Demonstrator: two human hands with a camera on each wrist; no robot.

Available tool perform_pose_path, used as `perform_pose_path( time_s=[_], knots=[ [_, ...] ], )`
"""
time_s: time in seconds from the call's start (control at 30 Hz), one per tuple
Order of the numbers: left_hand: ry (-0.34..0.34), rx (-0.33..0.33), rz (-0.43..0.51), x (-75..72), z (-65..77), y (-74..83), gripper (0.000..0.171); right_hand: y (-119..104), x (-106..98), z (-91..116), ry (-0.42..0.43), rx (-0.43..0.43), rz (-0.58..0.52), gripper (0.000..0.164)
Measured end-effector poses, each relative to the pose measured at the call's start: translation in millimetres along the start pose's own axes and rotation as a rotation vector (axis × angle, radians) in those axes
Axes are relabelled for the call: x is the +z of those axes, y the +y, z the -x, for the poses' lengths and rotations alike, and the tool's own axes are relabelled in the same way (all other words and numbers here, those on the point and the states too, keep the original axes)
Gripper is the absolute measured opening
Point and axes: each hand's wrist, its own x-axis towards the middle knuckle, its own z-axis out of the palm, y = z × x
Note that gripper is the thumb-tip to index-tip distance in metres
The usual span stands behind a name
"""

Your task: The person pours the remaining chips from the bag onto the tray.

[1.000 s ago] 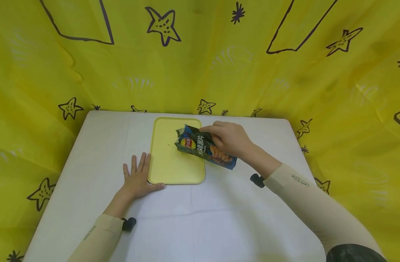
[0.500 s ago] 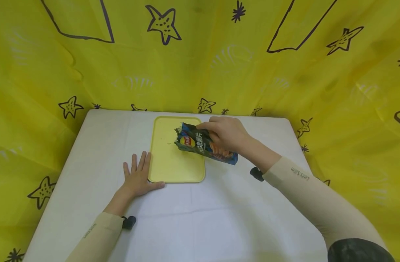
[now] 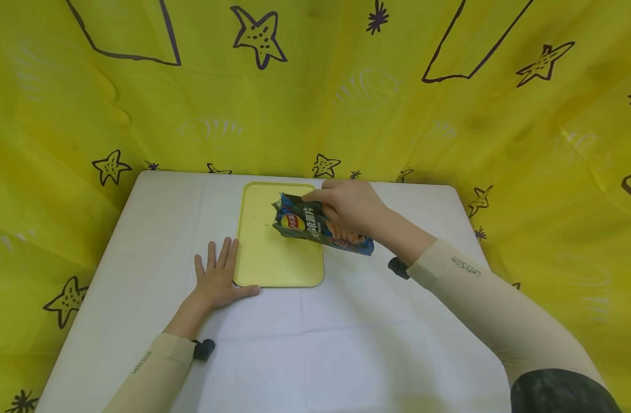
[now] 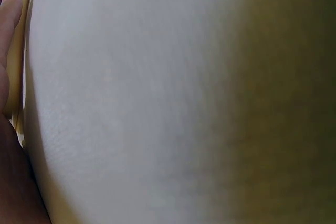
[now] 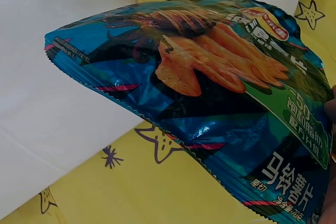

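My right hand (image 3: 354, 209) grips a dark green and blue bag of potato chips (image 3: 295, 222) by its far long side. The bag slants over the right half of a yellow tray (image 3: 261, 261), its torn, ragged end pointing left and its blue end reaching past the tray's right rim. Printed chips and a squid show on the bag (image 5: 205, 72) in the right wrist view. My left hand (image 3: 216, 285) lies with fingers spread at the tray's near left corner, thumb along the near edge. Only part of that hand (image 4: 9, 24) shows in the left wrist view.
A white cloth covers the table (image 3: 305, 355) under the tray. Behind and on both sides hangs a yellow curtain (image 3: 315, 97) with drawn starfish, close to the table's far edge. A black wrist camera (image 3: 204, 350) sits at the left wrist.
My right hand has shifted slightly left and toward the far side with the chip bag, and the bag now lies at a flatter slant. The left hand and tray have stayed put.
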Motion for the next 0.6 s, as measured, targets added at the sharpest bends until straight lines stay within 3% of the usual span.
perform_pose_path(
  time_s=[0.6],
  knots=[
    [-0.017,0.0,-0.012,-0.2,-1.2,-0.1,0.126,-2.3,-0.9,-5.6,-0.063,0.004,0.012,0.046]
  ],
)
